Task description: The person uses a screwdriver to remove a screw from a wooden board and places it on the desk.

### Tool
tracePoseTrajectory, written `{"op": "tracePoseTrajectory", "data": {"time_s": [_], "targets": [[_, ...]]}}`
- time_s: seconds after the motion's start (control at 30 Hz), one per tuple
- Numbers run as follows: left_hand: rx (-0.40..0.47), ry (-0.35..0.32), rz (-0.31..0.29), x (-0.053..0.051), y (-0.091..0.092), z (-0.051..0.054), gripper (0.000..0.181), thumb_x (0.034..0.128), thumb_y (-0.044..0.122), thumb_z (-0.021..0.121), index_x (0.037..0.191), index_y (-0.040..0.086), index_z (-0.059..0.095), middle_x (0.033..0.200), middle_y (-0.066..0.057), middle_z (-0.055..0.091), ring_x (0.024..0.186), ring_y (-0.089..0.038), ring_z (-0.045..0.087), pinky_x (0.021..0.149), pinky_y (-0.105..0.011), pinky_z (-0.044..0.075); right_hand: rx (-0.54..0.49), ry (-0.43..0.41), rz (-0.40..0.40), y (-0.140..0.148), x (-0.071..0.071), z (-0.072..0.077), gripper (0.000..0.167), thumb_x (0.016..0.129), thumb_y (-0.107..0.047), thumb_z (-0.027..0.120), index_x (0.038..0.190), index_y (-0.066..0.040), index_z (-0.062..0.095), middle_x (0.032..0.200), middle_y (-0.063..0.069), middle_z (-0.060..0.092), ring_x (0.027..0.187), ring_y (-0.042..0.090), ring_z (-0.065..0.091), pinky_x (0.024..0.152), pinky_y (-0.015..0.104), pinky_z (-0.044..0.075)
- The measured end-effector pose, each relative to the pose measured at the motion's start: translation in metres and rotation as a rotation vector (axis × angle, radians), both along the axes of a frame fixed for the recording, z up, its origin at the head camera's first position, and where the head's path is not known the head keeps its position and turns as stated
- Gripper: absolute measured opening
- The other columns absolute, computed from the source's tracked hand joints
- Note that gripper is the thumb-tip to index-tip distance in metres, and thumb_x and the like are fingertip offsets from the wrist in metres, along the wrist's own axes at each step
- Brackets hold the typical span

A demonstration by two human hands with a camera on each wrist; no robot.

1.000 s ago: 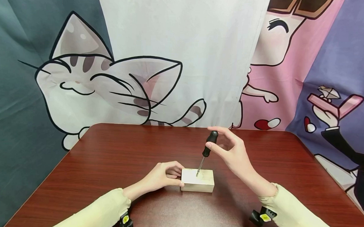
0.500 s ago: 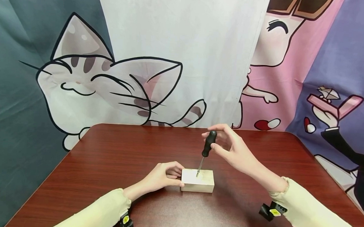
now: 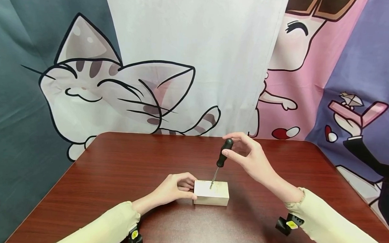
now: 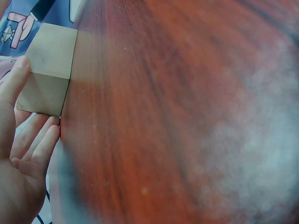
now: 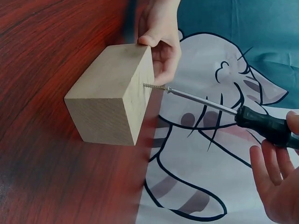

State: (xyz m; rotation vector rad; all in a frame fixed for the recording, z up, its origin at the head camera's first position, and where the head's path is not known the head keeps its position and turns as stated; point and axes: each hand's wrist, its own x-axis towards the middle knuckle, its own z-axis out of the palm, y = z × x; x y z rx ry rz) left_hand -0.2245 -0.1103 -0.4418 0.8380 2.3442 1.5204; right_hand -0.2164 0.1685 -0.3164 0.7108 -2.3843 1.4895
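Observation:
A pale wooden block [image 3: 211,198] lies on the table, its left end gripped between thumb and fingers of the left hand [image 3: 169,188]. In the right wrist view a screw [image 5: 155,87] stands partly sunk in the block's top face [image 5: 140,100]. The tip of a black-handled screwdriver [image 5: 264,125] meets the screw's head. Above the block, the right hand [image 3: 252,161] holds the screwdriver's handle [image 3: 225,153] with thumb and fingers; the tool leans slightly to the right. The left wrist view shows the left thumb and fingers around the block's end [image 4: 44,93].
The reddish-brown wooden table [image 3: 132,158] extends around the block. Behind it hangs a cloth backdrop [image 3: 197,46] printed with a cartoon cat and figures. A black device is strapped at each wrist, the right one [image 3: 288,225] hanging below the sleeve.
The right hand's fingers loosened and shifted on the handle, then closed round it again; its wrist has moved outward to the right. The left hand and the block have stayed in place.

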Motion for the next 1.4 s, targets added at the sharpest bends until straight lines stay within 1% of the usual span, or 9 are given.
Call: {"op": "tracePoseTrajectory", "data": {"time_s": [0.17,0.33,0.47,0.67,0.8,0.93,1.07,1.3,1.4], "targets": [[0.0,0.005,0.002,-0.001,-0.001,0.0,0.04,0.0775,0.023,0.085,0.113,0.016,0.067,0.11,-0.006,0.073,0.101,-0.017,0.071,0.091,-0.027,0.06,-0.011,-0.007,0.104,0.001,-0.001,0.001,0.048,0.093,-0.01,0.069,0.136,-0.027,0.056,0.114,0.002,0.072,0.1,0.011,0.07,0.087,0.022,0.058],[-0.001,0.001,0.004,0.0,-0.001,0.001,0.04,0.078,0.023,0.085,0.113,0.016,0.067,0.11,-0.006,0.073,0.101,-0.017,0.071,0.091,-0.027,0.06,-0.061,-0.014,0.193,-0.001,0.0,0.0,0.045,0.095,0.0,0.062,0.135,-0.018,0.052,0.123,0.006,0.07,0.112,0.012,0.068,0.092,0.024,0.057],[-0.002,-0.004,0.005,0.001,0.0,0.001,0.04,0.0781,0.023,0.085,0.113,0.016,0.067,0.11,-0.006,0.073,0.101,-0.018,0.071,0.091,-0.027,0.06,-0.079,0.001,0.132,-0.005,0.001,-0.003,0.035,0.092,-0.005,0.068,0.124,-0.015,0.057,0.116,0.002,0.071,0.104,0.012,0.07,0.088,0.025,0.059],[-0.004,-0.009,0.004,0.0,0.0,0.0,0.04,0.078,0.023,0.085,0.113,0.017,0.067,0.11,-0.006,0.072,0.102,-0.018,0.07,0.092,-0.027,0.06,-0.125,-0.006,0.047,-0.007,0.001,-0.008,0.035,0.087,-0.009,0.075,0.118,-0.016,0.061,0.096,-0.002,0.067,0.089,0.011,0.068,0.077,0.026,0.061],[-0.003,-0.012,0.002,0.0,0.0,0.001,0.04,0.078,0.023,0.085,0.113,0.017,0.067,0.11,-0.006,0.072,0.102,-0.017,0.07,0.091,-0.027,0.06,-0.12,0.002,0.093,-0.006,0.001,-0.009,0.039,0.091,-0.008,0.071,0.127,-0.018,0.06,0.105,-0.003,0.071,0.097,0.011,0.07,0.083,0.024,0.06],[0.003,-0.007,0.0,0.001,0.001,0.002,0.04,0.0782,0.023,0.085,0.113,0.016,0.067,0.11,-0.006,0.073,0.102,-0.016,0.071,0.091,-0.026,0.06,-0.14,0.005,0.169,-0.007,0.002,-0.008,0.039,0.096,-0.001,0.061,0.133,-0.012,0.054,0.116,0.0,0.072,0.108,0.017,0.07,0.092,0.022,0.057],[0.004,-0.004,0.002,0.001,0.001,0.002,0.04,0.0781,0.022,0.085,0.113,0.016,0.067,0.11,-0.006,0.073,0.101,-0.016,0.071,0.091,-0.026,0.06,-0.159,0.016,0.153,-0.009,0.003,-0.01,0.032,0.096,0.0,0.06,0.127,-0.006,0.056,0.116,0.0,0.071,0.107,0.015,0.07,0.094,0.021,0.056],[0.006,-0.001,-0.001,0.0,0.001,0.002,0.04,0.078,0.022,0.085,0.113,0.016,0.067,0.11,-0.006,0.073,0.101,-0.016,0.071,0.091,-0.027,0.06,-0.124,-0.018,0.029,-0.008,0.005,-0.011,0.037,0.09,-0.011,0.073,0.124,-0.019,0.062,0.094,0.001,0.066,0.068,0.016,0.069,0.068,0.028,0.062],[0.003,-0.002,0.0,0.0,0.001,0.002,0.04,0.078,0.022,0.085,0.113,0.016,0.067,0.11,-0.006,0.073,0.101,-0.017,0.071,0.091,-0.027,0.06,-0.119,-0.022,0.039,-0.007,0.005,-0.011,0.041,0.091,-0.011,0.072,0.129,-0.021,0.061,0.096,0.002,0.068,0.08,0.016,0.071,0.075,0.028,0.062]]}}
